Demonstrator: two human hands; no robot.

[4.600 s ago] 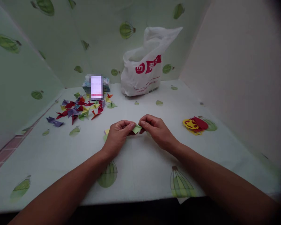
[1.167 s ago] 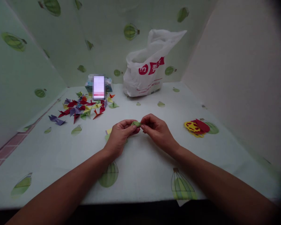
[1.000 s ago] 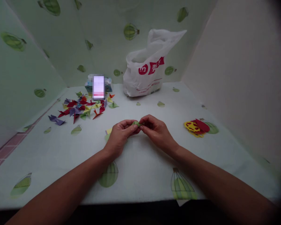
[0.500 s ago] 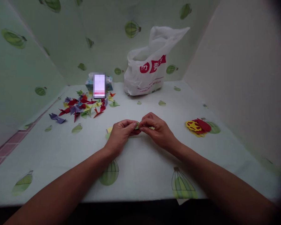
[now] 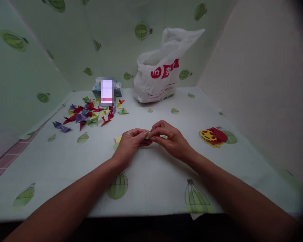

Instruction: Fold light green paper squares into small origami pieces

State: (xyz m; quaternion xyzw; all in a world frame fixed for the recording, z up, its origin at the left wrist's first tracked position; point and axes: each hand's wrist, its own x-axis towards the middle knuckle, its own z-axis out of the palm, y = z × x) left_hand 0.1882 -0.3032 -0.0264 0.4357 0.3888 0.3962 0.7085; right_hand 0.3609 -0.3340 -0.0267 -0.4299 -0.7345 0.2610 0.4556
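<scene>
The green paper (image 5: 148,135) is held above the surface (image 5: 151,195), in front of the white plastic bag (image 5: 154,82), on the person's side of it. The left hand (image 5: 130,145) pinches it between thumb and fingers, and the right hand (image 5: 173,142) has its thumb and fingertips closed on the paper's other side. Only a small patch shows between them, so which way the paper points and how its long axis runs cannot be told.

In the earliest frame a broader, flat green face was exposed between the hands; now the right fingers cover most of it. The bag stands where it stood, as do the folded paper pieces (image 5: 81,117) to its left and the yellow and red cutouts (image 5: 208,135) to its right and nearer the person. Coloured paper sheets (image 5: 117,140) lie partly behind the left hand, in front of the bag.
</scene>
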